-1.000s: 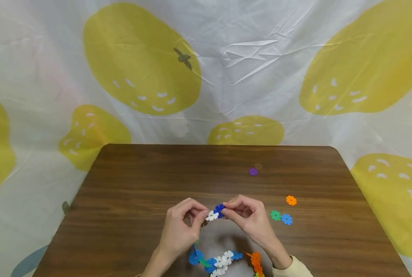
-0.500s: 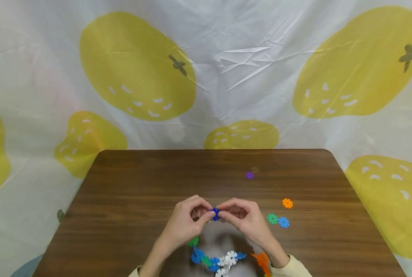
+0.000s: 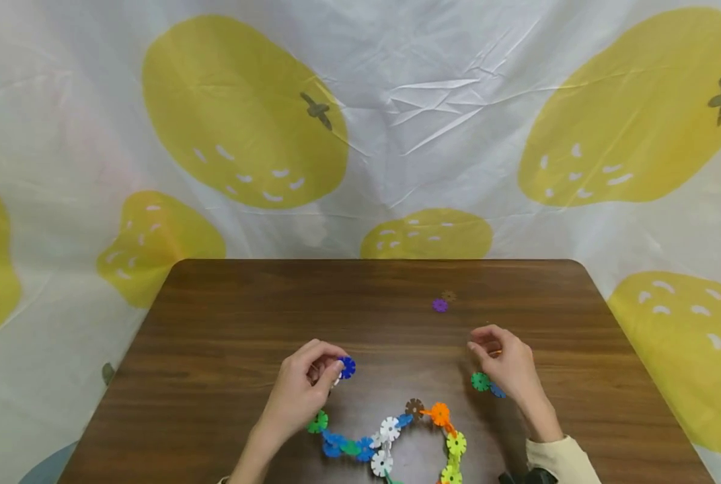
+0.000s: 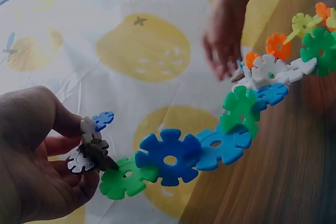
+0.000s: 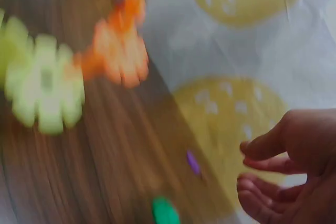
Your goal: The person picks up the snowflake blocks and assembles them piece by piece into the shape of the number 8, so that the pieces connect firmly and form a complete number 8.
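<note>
My left hand (image 3: 302,380) pinches the end of a chain of plastic snowflake discs (image 4: 168,158). A dark blue disc (image 3: 348,367) sticks out past its fingertips. In the left wrist view a white disc (image 4: 80,162) and a brown one show between the thumb and fingers. From there the chain runs through green, blue and white discs toward orange and yellow-green ones (image 3: 456,444). My right hand (image 3: 508,363) is over the right of the table, partly covering a loose orange disc (image 3: 496,353). Its thumb and fingers stand apart around nothing in the right wrist view.
A loose green disc (image 3: 480,382) and a blue disc (image 3: 498,392) lie by the right hand. Farther back are a purple disc (image 3: 440,305) and a brown disc (image 3: 449,296). A white cloth with yellow fruit prints (image 3: 427,168) hangs behind the wooden table (image 3: 263,296).
Both hands met at the dark blue disc half a second ago. Now the right hand has let go and moved right to the loose discs; the left hand has shifted slightly left with the chain.
</note>
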### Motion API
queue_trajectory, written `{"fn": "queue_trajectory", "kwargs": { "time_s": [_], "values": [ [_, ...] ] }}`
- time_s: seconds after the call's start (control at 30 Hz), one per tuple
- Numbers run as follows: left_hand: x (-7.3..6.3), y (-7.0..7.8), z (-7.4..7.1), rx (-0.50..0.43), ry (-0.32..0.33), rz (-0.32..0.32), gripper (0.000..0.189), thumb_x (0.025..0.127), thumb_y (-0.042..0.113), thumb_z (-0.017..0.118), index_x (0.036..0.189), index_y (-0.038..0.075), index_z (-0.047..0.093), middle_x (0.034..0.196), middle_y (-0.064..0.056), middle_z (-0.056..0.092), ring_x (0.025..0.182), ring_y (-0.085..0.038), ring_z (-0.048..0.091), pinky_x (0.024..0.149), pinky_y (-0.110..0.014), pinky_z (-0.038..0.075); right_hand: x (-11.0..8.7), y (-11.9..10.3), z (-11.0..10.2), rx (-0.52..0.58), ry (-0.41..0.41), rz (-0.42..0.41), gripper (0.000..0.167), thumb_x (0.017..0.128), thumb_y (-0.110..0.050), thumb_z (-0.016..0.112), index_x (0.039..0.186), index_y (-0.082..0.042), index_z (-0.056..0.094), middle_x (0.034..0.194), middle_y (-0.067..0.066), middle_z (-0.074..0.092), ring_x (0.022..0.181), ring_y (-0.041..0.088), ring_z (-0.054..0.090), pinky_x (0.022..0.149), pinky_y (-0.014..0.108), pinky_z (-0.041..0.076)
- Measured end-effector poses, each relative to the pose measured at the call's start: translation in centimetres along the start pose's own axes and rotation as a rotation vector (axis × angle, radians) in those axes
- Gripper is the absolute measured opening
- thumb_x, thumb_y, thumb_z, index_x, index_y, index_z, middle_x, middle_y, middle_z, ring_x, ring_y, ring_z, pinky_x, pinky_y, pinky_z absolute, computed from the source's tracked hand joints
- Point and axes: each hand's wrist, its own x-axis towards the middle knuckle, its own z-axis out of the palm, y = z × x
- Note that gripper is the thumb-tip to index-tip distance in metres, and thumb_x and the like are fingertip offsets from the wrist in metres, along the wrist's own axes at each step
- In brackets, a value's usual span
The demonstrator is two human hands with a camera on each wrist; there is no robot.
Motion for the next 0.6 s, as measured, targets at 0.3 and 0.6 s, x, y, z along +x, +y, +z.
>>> {"fn": "queue_trajectory", "kwargs": {
  "time_s": [0.3,0.6],
  "values": [
    [-0.1,0.1,-0.2,-0.017,0.082,0.036,0.018,0.088,-0.004,0.072,0.093,0.014,0.072,0.077,0.006,0.058,0.067,-0.003,0.049,0.053,-0.019,0.044,-0.5,6.1,-1.4,-0.205,-0.005,0.193,0.041,0.087,-0.014,0.073,0.118,0.01,0.062,0.105,0.031,0.066,0.104,0.044,0.051,0.082,0.055,0.044],
    [-0.2,0.4,-0.1,-0.026,0.102,0.037,0.018,0.088,-0.003,0.073,0.092,0.014,0.072,0.078,0.006,0.059,0.067,-0.004,0.05,0.054,-0.019,0.045,-0.2,7.5,-1.2,-0.205,0.022,0.167,0.033,0.083,-0.012,0.077,0.104,0.009,0.063,0.098,0.029,0.064,0.094,0.042,0.057,0.081,0.054,0.047]
  ]
}}
